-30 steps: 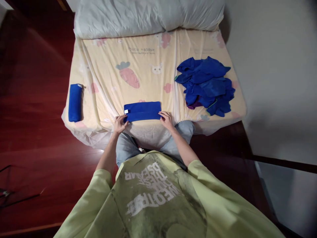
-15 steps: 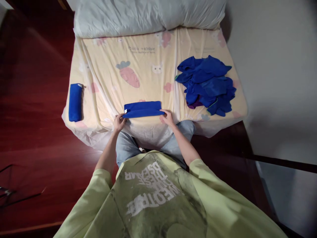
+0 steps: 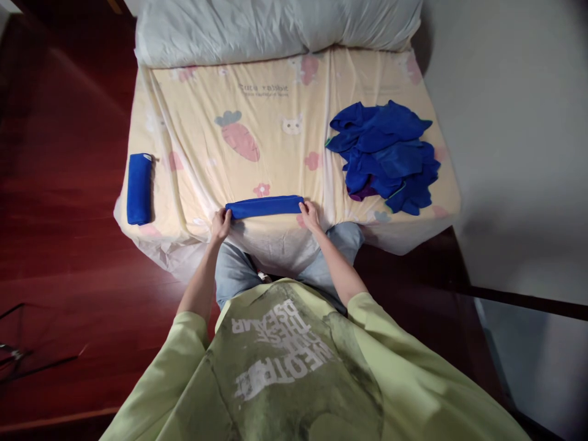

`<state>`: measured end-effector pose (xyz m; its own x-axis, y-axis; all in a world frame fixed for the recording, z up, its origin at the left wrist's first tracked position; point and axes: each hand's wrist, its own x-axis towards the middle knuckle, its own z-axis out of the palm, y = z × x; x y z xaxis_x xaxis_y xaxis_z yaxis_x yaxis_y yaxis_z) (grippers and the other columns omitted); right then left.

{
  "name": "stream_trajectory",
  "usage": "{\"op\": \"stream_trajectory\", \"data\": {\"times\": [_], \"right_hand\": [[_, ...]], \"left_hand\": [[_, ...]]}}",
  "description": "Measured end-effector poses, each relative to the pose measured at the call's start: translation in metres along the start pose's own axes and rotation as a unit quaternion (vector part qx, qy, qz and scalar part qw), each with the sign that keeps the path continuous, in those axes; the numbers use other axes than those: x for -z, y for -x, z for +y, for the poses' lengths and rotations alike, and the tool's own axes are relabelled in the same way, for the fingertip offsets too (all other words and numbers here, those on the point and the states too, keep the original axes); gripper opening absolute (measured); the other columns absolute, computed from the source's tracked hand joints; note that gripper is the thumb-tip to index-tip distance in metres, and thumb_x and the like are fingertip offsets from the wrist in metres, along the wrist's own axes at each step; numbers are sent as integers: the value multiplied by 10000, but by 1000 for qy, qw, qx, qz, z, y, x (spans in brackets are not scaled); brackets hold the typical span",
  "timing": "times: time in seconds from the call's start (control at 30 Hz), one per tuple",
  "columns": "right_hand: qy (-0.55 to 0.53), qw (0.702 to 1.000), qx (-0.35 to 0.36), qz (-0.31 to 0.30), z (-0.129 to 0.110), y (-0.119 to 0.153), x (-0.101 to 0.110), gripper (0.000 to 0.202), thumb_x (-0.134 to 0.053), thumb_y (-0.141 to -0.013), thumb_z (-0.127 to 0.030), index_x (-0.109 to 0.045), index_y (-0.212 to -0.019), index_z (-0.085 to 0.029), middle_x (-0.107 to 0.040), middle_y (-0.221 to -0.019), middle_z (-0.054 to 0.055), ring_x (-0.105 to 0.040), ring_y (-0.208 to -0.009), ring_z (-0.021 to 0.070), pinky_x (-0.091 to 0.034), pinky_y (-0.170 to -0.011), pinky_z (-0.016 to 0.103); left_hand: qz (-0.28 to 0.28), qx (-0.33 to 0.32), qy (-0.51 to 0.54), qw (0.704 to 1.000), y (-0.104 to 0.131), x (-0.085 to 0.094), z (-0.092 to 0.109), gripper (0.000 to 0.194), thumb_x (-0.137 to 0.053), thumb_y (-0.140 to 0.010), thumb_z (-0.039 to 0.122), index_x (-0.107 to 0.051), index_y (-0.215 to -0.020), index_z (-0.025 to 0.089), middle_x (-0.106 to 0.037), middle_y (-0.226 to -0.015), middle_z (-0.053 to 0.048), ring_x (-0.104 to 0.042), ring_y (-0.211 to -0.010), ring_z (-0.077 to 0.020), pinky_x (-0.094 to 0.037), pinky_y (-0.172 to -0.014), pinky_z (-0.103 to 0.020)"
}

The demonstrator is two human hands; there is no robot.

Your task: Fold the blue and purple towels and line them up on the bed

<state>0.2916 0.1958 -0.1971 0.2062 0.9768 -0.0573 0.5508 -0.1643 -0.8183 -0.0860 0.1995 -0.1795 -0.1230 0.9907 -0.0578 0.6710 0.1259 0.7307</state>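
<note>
And there it was, just below the middle of the frame: a blue cloth, folded into a long, narrow strip, lying crosswise near the front edge of the patterned sheet. The left hand had its left end, thumb and fingers pinched together on the fabric; over at the other end, the right hand had the right tip nipped between its fingertips too. Just above the strip sat a printed pink flower.

Out at the left of the frame, a thick blue roll lay lengthwise, a small white tag at its top. Right of centre, what a heap! A rumpled blue pile with a purple piece peeking out low down. A pale quilt filled the top.
</note>
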Motion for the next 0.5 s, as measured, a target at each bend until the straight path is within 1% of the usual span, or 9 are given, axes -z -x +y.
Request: {"op": "stream_trajectory", "data": {"times": [0.1,0.27,0.37,0.5], "right_hand": [[-6,1000,-12,5,-7,-3,-2,588,-335,-964,-751,-601,-872,-234,-638,-771,60,-599,-790,237,-550,-795,378],[8,999,-39,3,-15,-14,-6,592,-341,-972,-734,-620,-889,-218,-670,-819,81,-620,-816,231,-551,-802,357],[9,999,-51,-2,-18,-21,-6,571,-395,-957,-726,-614,-841,-212,-681,-820,90,-626,-798,224,-543,-788,343],[15,998,-64,0,-18,-26,-4,551,-475,-921,-726,-595,-748,-216,-690,-767,82,-631,-747,215,-526,-739,326]], "left_hand": [[-13,24,-12,1000,-6,0,7,442,-426,-1004,519,-695,-1023,168,-721,-918,-130,-678,-943,-292,-525,-891,-392],[-13,46,-29,998,-13,-2,13,421,-432,-994,466,-705,-1014,147,-743,-973,-175,-696,-1009,-327,-517,-922,-418],[1,49,-28,998,-16,-5,11,418,-437,-977,493,-698,-960,168,-749,-941,-171,-702,-995,-335,-523,-904,-428],[26,62,-22,997,-19,-11,7,363,-474,-937,511,-656,-870,204,-746,-874,-151,-706,-969,-335,-531,-879,-429]]}}
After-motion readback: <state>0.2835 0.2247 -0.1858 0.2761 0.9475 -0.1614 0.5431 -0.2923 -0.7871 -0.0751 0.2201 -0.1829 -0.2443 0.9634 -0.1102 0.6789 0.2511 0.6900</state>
